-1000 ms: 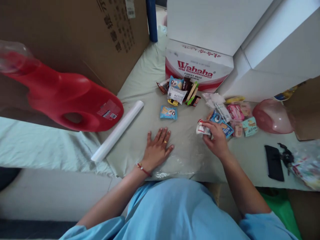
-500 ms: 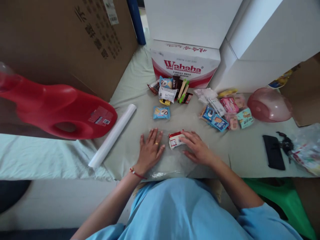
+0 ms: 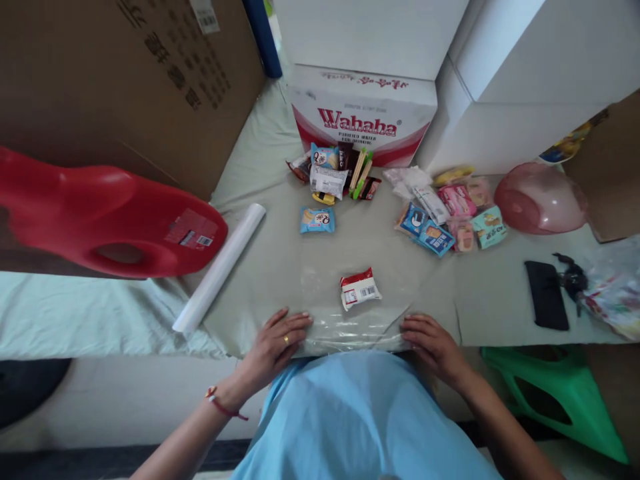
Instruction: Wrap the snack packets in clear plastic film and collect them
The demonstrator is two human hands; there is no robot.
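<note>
Lower centre: left hand (image 3: 283, 339) and right hand (image 3: 434, 345) at either side of a clear, glossy plastic sheet (image 3: 350, 325), fingers outstretched; from here I can't tell whether they pinch it | just below centre: red-and-white wrapped snack packet (image 3: 361, 291), lying on the sheet | beyond, centre: light-blue wrapped snack packet (image 3: 317, 220) | top centre: white-and-red cardboard carton (image 3: 360, 107)

The one camera sits on that person's head, above the left grip (image 3: 281, 341) and right grip (image 3: 431, 343), facing forward and steeply down. It is near enough to catch the shirt (image 3: 365, 413) just behind the grips, and wide enough to take in the bottle (image 3: 125, 223) off past the left grip, the stool (image 3: 583, 400) right of the right one and the white box (image 3: 370, 130) well beyond both.
</note>
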